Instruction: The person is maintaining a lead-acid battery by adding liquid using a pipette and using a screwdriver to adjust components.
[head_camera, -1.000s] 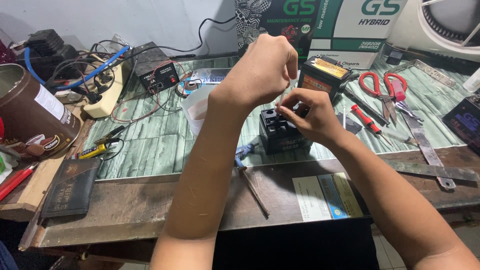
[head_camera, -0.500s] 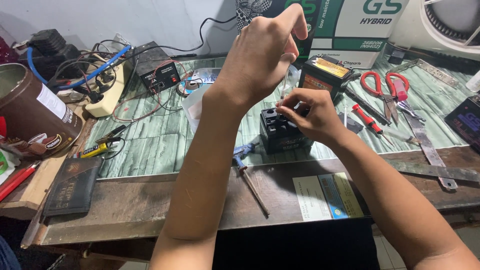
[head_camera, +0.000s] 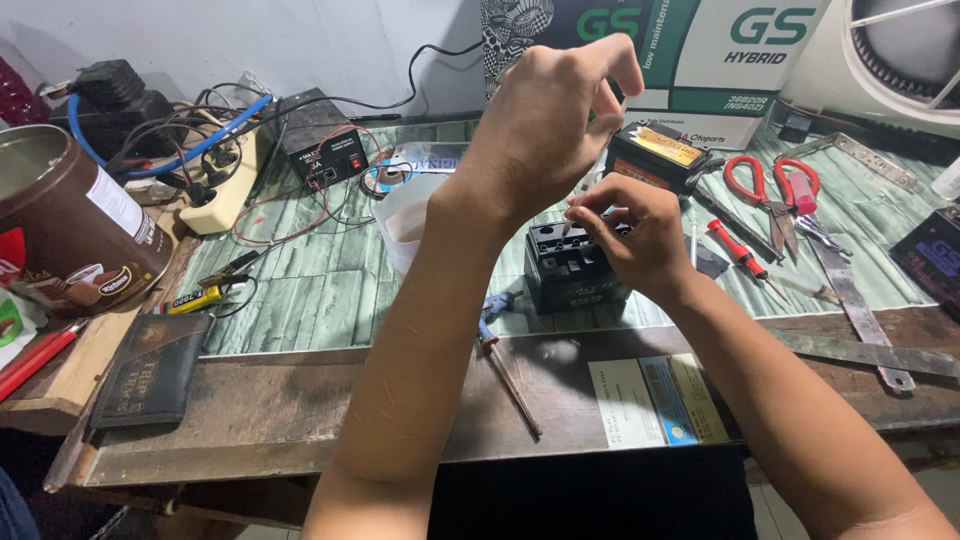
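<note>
Steadying the small black battery (head_camera: 572, 265) at mid-counter (head_camera: 300, 290), the right hand (head_camera: 640, 235) pinches a thin syringe-like tube (head_camera: 568, 222) at its lower end. Left hand (head_camera: 545, 125) is clenched on its top, high above, apparently to work it. Tube's long axis is near upright, tip down into a cell hole. Red scissors (head_camera: 765, 185) lie far right.

I see a battery (head_camera: 570, 268) of black matt plastic. The desk (head_camera: 300, 400) edge is worn, rough wood; its top carries a glossy green plank-pattern sheet (head_camera: 310, 280). The scissors (head_camera: 770, 195) have red plastic grips and dull metal blades. The tin (head_camera: 60, 225) is glossy brown.
</note>
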